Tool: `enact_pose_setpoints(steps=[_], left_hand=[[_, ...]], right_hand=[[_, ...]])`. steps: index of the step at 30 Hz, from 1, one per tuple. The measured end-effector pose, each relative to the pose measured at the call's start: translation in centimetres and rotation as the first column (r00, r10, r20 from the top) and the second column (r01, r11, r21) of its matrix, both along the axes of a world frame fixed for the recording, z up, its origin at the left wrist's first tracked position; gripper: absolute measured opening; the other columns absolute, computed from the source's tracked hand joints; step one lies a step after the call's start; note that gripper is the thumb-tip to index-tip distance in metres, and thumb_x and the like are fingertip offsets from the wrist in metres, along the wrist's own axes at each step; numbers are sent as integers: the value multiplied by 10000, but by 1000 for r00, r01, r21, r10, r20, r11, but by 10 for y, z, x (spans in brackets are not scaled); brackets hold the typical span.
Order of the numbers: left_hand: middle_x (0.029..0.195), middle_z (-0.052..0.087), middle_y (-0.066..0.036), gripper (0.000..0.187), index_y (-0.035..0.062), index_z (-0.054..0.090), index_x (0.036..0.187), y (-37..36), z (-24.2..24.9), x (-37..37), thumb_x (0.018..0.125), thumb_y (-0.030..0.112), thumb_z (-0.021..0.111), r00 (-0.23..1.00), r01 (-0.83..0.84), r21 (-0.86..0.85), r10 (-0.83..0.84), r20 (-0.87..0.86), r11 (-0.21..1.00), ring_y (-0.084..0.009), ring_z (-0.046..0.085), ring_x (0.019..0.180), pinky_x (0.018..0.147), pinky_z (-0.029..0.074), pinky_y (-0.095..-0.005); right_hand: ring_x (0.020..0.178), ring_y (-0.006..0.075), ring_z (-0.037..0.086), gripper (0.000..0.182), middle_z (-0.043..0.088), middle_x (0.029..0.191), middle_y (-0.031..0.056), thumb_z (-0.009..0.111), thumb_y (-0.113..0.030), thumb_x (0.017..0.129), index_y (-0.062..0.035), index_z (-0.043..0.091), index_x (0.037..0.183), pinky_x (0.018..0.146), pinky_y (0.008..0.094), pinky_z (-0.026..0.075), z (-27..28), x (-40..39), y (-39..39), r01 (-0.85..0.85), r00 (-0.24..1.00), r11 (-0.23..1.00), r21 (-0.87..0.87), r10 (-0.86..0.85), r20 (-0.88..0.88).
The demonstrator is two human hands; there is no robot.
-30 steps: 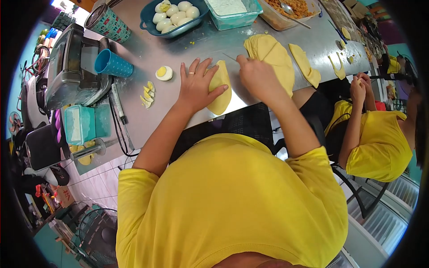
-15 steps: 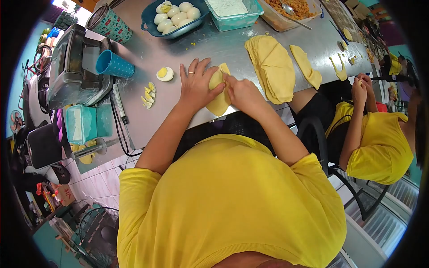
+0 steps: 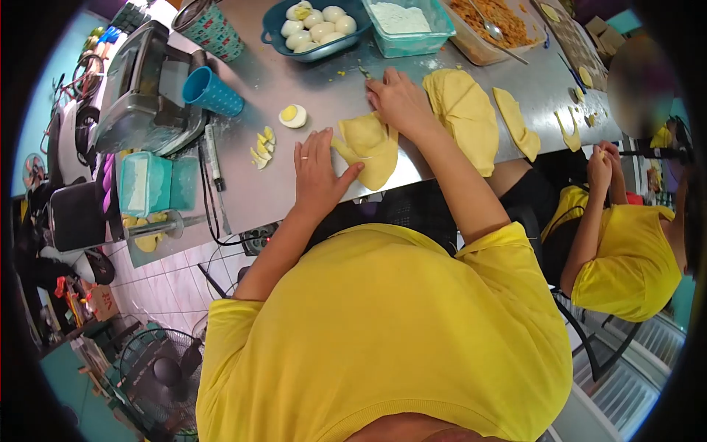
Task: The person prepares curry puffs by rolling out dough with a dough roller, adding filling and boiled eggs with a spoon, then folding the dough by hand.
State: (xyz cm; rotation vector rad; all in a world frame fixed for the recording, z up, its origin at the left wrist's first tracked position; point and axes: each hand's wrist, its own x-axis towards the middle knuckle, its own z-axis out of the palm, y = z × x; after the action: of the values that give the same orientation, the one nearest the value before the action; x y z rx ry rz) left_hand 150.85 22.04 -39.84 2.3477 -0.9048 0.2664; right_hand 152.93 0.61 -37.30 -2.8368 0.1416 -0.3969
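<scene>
A yellow piece of dough (image 3: 378, 168) lies near the table's front edge, its upper part raised in a rounded mound. Along its left side runs a narrow dough strip (image 3: 343, 150), partly separate from it. My left hand (image 3: 318, 168) rests just left of the dough, fingers stretched and thumb apart, fingertips by the strip. Beyond the dough, my right hand (image 3: 401, 103) is low over the table with its fingers curled. A small dark greenish thing shows at its fingertips; I cannot make out what it is. A halved boiled egg (image 3: 293, 116) and egg wedges (image 3: 262, 149) lie to the left.
Stacked dough sheets (image 3: 464, 118) lie to the right, with a dough piece (image 3: 517, 125) beyond. At the back stand a bowl of eggs (image 3: 274, 46), a tub of white powder (image 3: 412, 46) and a filling container (image 3: 479, 53). A blue cup (image 3: 213, 92) stands left. A co-worker sits at right.
My right hand has left the dough and moved toward the back of the table. My left hand has slid off the dough to its left side, uncovering the mound and strip.
</scene>
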Motion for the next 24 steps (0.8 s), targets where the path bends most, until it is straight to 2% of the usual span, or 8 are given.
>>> enact_pose_setpoints(steps=[3, 8, 11, 18, 20, 21, 22, 24], left_hand=[[1308, 455, -143, 749, 31, 386, 1311, 6, 2, -3, 753, 423, 698, 1000, 11, 89, -9, -28, 996, -328, 380, 1256, 1065, 203, -523], [1300, 460, -142, 668, 35, 430, 1264, 0, 11, 0, 762, 390, 691, 999, 37, 119, -34, -30, 992, -325, 402, 1224, 1036, 220, -532], [1290, 448, -144, 668, 23, 441, 1249, -1, 4, 1, 750, 388, 692, 999, 41, 87, -42, 7, 995, -322, 399, 1223, 1014, 228, -582], [1292, 445, -153, 615, 30, 484, 1215, -1, 7, 1, 743, 356, 705, 997, 64, 116, -67, 24, 991, -334, 400, 1222, 1011, 231, -581], [1287, 450, -155, 606, 25, 501, 1197, -1, 9, 1, 734, 354, 710, 998, 64, 104, -65, 0, 992, -344, 390, 1226, 1014, 213, -590], [1287, 450, -155, 606, 25, 501, 1197, -1, 11, 0, 734, 354, 710, 998, 69, 101, -70, 6, 993, -344, 390, 1226, 1014, 213, -590], [1276, 461, -158, 552, 11, 511, 1179, -2, 14, -2, 771, 339, 684, 997, 69, 86, -71, 19, 994, -326, 405, 1219, 1017, 243, -550], [1266, 472, -161, 501, -2, 521, 1161, -15, 24, -4, 807, 324, 659, 996, 84, 63, -86, 32, 994, -308, 419, 1212, 1019, 272, -510]], right_hand=[[939, 258, 578, 230, 604, 927, 81, 558, -274, 857, -125, 675, 989, 765, 430, 444, 10, 4, 10, -174, 979, 978, -115, 184, 84], [957, 252, 542, 352, 581, 884, 88, 551, -418, 808, -96, 678, 872, 845, 491, 354, 22, -11, 16, -350, 916, 931, -104, 317, -246], [955, 265, 542, 348, 570, 876, 92, 660, -382, 730, -78, 595, 886, 848, 484, 342, 21, -31, 10, -407, 912, 910, 77, 409, -15], [795, 292, 623, 386, 631, 912, 125, 741, -208, 727, -43, 535, 1009, 702, 383, 479, 27, -50, 13, -227, 929, 790, 569, 350, -116], [837, 209, 636, 328, 635, 960, 98, 681, -113, 805, -11, 535, 1081, 763, 312, 506, 12, -46, 9, -118, 991, 176, 977, 81, 105], [912, 136, 614, 359, 633, 966, 64, 663, -60, 816, 9, 535, 1145, 805, 267, 496, 27, -51, 6, -82, 997, -249, 965, -23, 79], [912, 136, 614, 359, 633, 966, 64, 663, -60, 816, 9, 535, 1145, 805, 267, 496, 37, -56, 1, -90, 996, -241, 966, -30, 85], [888, 126, 613, 350, 634, 981, 66, 675, -58, 814, 9, 540, 1130, 797, 261, 493, 49, -69, -7, -147, 985, -482, 864, -151, 84]])
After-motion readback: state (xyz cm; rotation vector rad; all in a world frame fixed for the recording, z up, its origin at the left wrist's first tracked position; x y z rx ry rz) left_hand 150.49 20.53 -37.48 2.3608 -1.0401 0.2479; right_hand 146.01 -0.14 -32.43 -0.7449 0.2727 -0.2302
